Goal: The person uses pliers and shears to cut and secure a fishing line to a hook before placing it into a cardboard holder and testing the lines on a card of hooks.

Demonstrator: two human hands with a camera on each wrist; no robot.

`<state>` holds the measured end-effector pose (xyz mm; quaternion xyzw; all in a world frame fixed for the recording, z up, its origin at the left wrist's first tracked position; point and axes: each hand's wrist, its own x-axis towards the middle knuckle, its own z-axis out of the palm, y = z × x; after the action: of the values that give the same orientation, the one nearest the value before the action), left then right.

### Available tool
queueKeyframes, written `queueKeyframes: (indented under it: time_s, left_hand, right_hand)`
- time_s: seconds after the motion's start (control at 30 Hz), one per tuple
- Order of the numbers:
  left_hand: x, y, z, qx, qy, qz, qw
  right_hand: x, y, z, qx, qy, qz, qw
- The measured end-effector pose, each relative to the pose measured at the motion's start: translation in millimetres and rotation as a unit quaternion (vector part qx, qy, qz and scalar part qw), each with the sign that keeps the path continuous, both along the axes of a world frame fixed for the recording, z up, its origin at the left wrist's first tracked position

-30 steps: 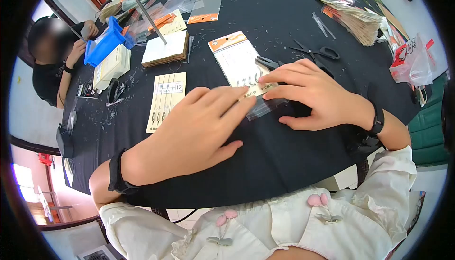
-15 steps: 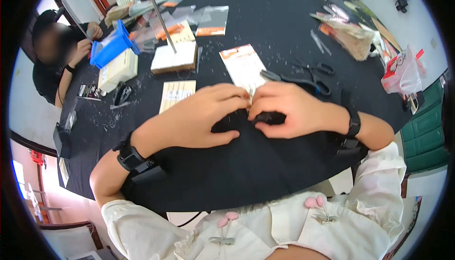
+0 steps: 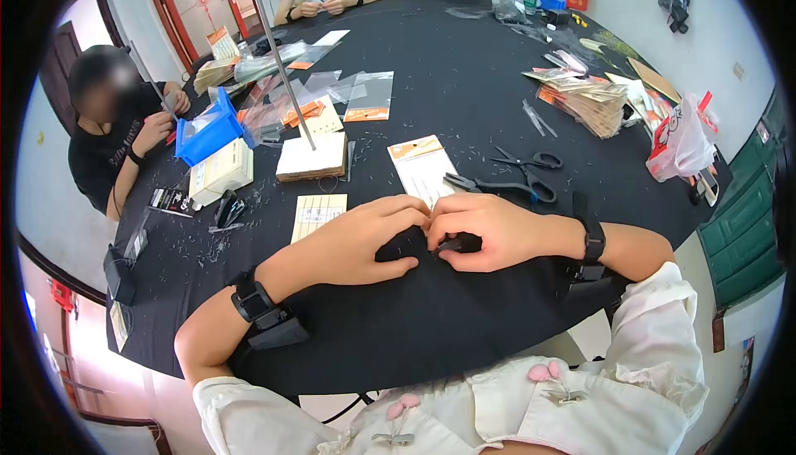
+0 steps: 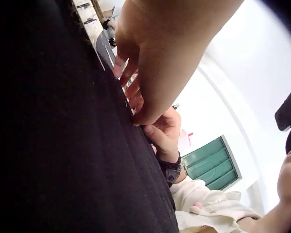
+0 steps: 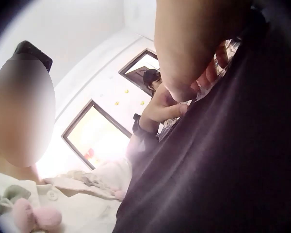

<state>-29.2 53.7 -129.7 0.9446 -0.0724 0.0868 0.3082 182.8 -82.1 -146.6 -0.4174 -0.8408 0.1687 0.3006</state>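
Note:
In the head view, a clear packet with an orange-and-white top (image 3: 423,171) lies on the black cloth beyond both hands. Fingertips cover its near end. My left hand (image 3: 352,239) rests at that end, fingers loosely bent and thumb held apart. Against its fingertips is my right hand (image 3: 497,231), with bent fingers and the thumb drawn near them; whether it pinches the packet's edge is hidden. The left wrist view shows the left hand (image 4: 155,63) low over the cloth; the right wrist view shows the right hand (image 5: 194,53) likewise.
Pliers (image 3: 489,187) and black scissors (image 3: 531,171) lie right of the packet. A hook card (image 3: 319,213) is left, behind it a card stack (image 3: 311,159) with a metal rod. Blue bin (image 3: 211,133), paper bundle (image 3: 584,103) and plastic bag (image 3: 684,144) stand farther out. Other people sit around the table.
My hands have drawn together at the packet's near end, and the right thumb has moved closer to its fingers. The head view has tilted up, showing more of the table's far side.

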Motion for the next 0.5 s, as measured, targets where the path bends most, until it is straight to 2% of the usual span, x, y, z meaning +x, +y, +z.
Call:
queueKeyframes:
  time_s: [0.13, 0.2, 0.43, 0.5]
  left_hand:
    - [-0.9, 1.4, 2.0, 0.016, -0.002, 0.001, 1.000]
    - [-1.0, 0.2, -0.6, 0.015, -0.005, 0.011, 1.000]
    - [-1.2, -4.9, 0.6, 0.005, 0.008, 0.023, 1.000]
    - [-0.8, -3.4, 1.2, 0.006, 0.002, 0.020, 1.000]
  right_hand:
    - [-1.1, 0.9, 2.6, -0.024, 0.001, -0.013, 1.000]
    - [0.9, 2.0, -0.1, 0.016, -0.010, 0.007, 1.000]
    - [-1.2, -1.5, 2.2, -0.059, 0.023, -0.019, 0.998]
    - [-0.5, -0.1, 1.9, -0.037, 0.008, -0.010, 0.999]
